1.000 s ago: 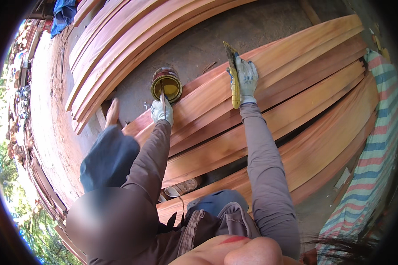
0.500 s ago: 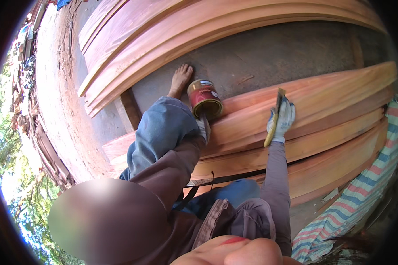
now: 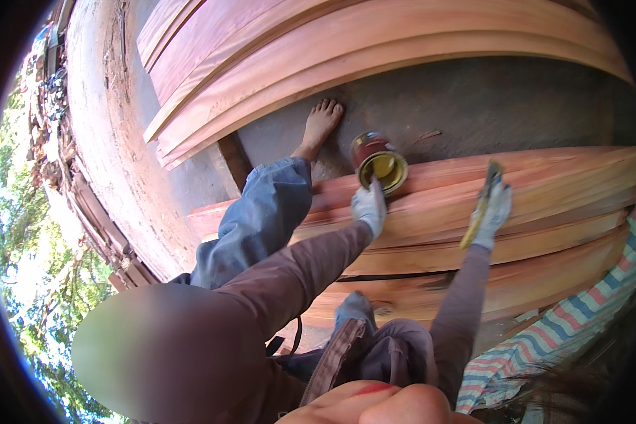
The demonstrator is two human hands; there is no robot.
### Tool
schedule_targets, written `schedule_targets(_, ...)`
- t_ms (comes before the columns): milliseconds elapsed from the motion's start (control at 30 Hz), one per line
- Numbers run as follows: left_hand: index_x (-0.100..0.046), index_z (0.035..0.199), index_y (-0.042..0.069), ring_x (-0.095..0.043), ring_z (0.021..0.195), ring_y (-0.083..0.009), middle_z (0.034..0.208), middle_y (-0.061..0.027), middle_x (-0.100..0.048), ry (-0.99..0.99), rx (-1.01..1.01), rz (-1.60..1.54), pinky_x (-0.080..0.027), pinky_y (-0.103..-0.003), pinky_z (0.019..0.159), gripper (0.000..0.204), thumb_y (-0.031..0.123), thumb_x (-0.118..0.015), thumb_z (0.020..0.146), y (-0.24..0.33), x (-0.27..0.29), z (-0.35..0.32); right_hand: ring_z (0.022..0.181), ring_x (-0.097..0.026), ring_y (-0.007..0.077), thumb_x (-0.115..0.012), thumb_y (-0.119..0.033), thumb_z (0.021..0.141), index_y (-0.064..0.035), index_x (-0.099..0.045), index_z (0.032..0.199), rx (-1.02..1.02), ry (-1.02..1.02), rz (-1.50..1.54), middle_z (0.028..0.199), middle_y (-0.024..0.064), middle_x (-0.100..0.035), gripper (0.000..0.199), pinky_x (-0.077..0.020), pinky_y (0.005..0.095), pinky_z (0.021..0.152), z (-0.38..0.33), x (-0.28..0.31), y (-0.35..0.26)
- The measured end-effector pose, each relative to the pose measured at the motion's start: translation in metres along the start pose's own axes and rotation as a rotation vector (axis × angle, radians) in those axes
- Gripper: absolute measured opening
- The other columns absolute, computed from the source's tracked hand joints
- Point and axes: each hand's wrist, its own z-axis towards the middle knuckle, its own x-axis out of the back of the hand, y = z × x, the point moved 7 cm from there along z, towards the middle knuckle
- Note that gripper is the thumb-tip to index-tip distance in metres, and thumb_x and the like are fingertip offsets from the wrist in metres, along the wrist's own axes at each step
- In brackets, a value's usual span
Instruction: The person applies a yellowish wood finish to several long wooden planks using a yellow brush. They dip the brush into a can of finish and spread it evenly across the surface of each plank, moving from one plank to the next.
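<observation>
My left hand (image 3: 369, 206), in a whitish work glove, grips the near rim of an open red and gold tin (image 3: 369, 146). The tin leans with its mouth toward me, and its yellowish inside shows. It is over the far edge of a row of reddish wooden boards (image 3: 431, 212). My right hand (image 3: 499, 210), also gloved, is closed round a flat paintbrush (image 3: 479, 214) with a yellowish handle. The dark bristle end points away from me. This hand is over the boards, right of the tin; whether the bristles touch the wood I cannot tell.
More long wooden boards (image 3: 290, 71) lie across the far side, beyond a strip of grey floor (image 3: 473, 99). My bare foot (image 3: 324, 121) rests on that strip. A striped plastic sheet (image 3: 544, 343) runs along the near right. Stacked material and trees show at the far left.
The tin and my left hand have moved right, and the tin's mouth has turned so more of its inside shows. My right hand has shifted right with the brush. The view has shifted too.
</observation>
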Motion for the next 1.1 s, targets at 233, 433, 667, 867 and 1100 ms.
schedule_targets(233, -0.069, 0.102, 0.002, -0.063, 0.096, -0.0449, 0.094, -0.0275, -0.067, 0.009, -0.325, -0.059, -0.047, -0.05, 0.082, 0.062, 0.056, -0.04, 0.096, 0.058, -0.056, -0.04, 0.105, -0.061, 0.0336, -0.066, -0.02, 0.087, -0.0153, -0.048, 0.142, 0.196, 0.025, -0.229, 0.106, 0.0137, -0.066, 0.059, -0.0451, 0.0456, 0.097, 0.05, -0.004, 0.043)
schedule_targets(433, -0.07, 0.099, 0.003, -0.064, 0.094, -0.044, 0.095, -0.0265, -0.067, 0.018, -0.416, 0.059, -0.047, -0.052, 0.082, 0.064, 0.059, -0.039, 0.095, 0.031, -0.068, -0.045, 0.075, -0.059, 0.0259, -0.065, -0.014, 0.084, -0.0161, -0.049, 0.14, 0.127, 0.094, -0.098, 0.08, 0.0059, -0.057, 0.059, -0.0492, 0.0411, 0.077, 0.038, 0.016, 0.024)
schedule_targets(667, -0.067, 0.103, -0.001, -0.071, 0.078, -0.0268, 0.086, -0.0146, -0.074, -0.23, -0.374, -0.516, -0.053, -0.04, 0.071, 0.05, 0.044, -0.045, 0.1, -0.026, -0.11, -0.048, 0.08, -0.061, 0.0275, -0.063, -0.011, 0.087, -0.0119, -0.049, 0.139, -0.122, 0.064, 0.173, 0.087, 0.0106, -0.061, 0.054, -0.0493, 0.0407, 0.084, -0.036, 0.015, 0.045)
schedule_targets(867, -0.066, 0.096, -0.005, -0.07, 0.068, -0.0211, 0.08, -0.0119, -0.072, -0.638, -0.205, -0.439, -0.055, -0.034, 0.063, 0.055, 0.046, -0.046, 0.102, 0.019, -0.06, -0.086, 0.089, -0.061, 0.0316, -0.059, -0.011, 0.094, -0.0077, -0.052, 0.136, -0.272, 0.022, 0.053, 0.096, 0.0163, -0.063, 0.042, -0.0485, 0.0422, 0.089, -0.031, 0.083, -0.007)
schedule_targets(1100, -0.066, 0.09, -0.003, -0.068, 0.061, -0.0246, 0.075, -0.0129, -0.069, -0.749, -0.068, -0.161, -0.055, -0.036, 0.054, 0.059, 0.053, -0.051, 0.098, 0.067, 0.084, -0.074, 0.102, -0.058, 0.033, -0.052, -0.019, 0.101, 0.0012, -0.056, 0.124, -1.121, 0.226, 0.294, 0.113, 0.0184, -0.058, 0.031, -0.0474, 0.0409, 0.088, -0.145, 0.202, -0.105)
